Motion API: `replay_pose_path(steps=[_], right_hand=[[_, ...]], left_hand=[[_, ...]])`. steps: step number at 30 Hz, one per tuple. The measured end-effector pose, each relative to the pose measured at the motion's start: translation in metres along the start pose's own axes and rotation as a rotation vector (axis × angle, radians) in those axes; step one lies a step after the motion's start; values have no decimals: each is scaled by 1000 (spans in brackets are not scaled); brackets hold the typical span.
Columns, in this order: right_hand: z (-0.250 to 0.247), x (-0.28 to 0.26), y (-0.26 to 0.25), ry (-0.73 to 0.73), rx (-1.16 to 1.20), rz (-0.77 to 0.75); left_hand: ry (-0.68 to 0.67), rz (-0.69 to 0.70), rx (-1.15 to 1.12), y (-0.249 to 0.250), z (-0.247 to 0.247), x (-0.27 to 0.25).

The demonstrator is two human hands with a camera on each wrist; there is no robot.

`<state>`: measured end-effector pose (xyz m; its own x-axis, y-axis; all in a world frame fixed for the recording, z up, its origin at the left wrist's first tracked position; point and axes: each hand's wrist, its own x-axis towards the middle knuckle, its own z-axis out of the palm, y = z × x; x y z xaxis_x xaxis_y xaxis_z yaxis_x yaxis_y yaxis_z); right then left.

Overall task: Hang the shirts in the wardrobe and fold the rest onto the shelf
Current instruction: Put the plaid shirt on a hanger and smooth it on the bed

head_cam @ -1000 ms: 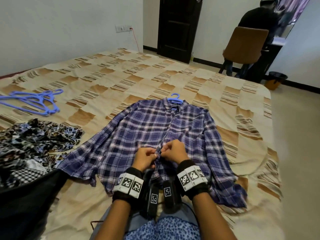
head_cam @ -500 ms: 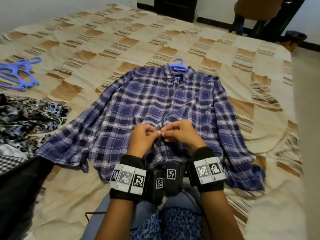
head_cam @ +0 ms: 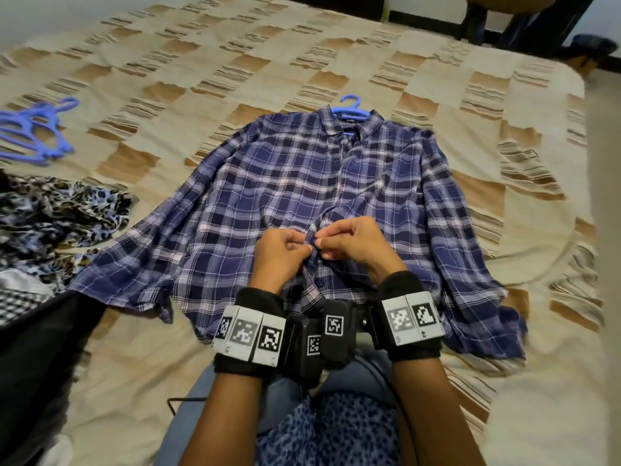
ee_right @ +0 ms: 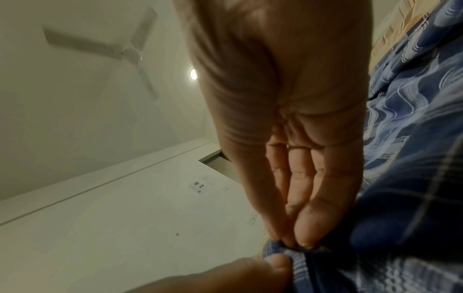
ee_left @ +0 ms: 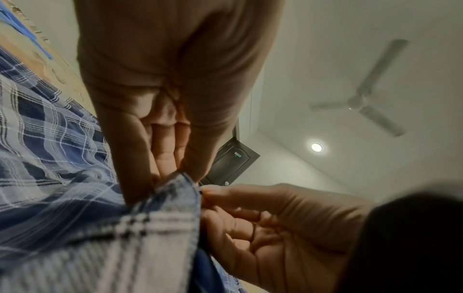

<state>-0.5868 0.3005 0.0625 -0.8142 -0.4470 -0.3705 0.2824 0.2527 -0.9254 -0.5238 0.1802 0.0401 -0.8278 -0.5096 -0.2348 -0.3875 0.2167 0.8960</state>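
The blue-and-white plaid button-up shirt (head_cam: pixel 302 203) lies spread flat, front up, on my bed's beige and brown patchwork bedspread (head_cam: pixel 235 62), sleeves out to both sides. My left hand (head_cam: pixel 280 253) and my right hand (head_cam: pixel 351 245) meet over the shirt's front placket, below its middle and towards the hem. My left thumb and fingers pinch one edge of the placket, and my right thumb and forefinger pinch the facing edge, the fingertips of both hands almost touching. From my left wrist the cloth bunches up between my fingers (ee_left: pixel 160 152); from my right wrist my fingertips (ee_right: pixel 304 224) press into a fold of the same plaid fabric. I cannot tell whether a button sits between them.

A light blue plastic hanger (head_cam: pixel 349 107) pokes its hook out of the shirt's collar, at the far end of the shirt from me. Well to the left of the shirt lies a bundle of spare blue plastic hangers (head_cam: pixel 33 132). Nearer me on that side, just beside the shirt's left sleeve, sits a crumpled heap of leopard-print clothes (head_cam: pixel 50 216).
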Motion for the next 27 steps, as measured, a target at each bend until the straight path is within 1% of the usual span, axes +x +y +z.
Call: replay_pose_path(steps=[8,14,19,21,23,27], right_hand=[[1,3,1,22,5,0],[0,1,0,-13,0,-21],[4,5,3,51,-86,-74],[5,8,6,84,-121,-101],[5,9,8,122,-166,-130],[5,8,8,129,-221,-168]], left_hand=[[-44,-9,-57,-1,0,3],[-53,-1,-66,1,-2,1],[-62,0,-70,2,-4,-1],[-95,-13,-77,4,-5,-2],[-133,-37,-129,7,-6,-4],[-107,-42,-184,9,-7,-7]])
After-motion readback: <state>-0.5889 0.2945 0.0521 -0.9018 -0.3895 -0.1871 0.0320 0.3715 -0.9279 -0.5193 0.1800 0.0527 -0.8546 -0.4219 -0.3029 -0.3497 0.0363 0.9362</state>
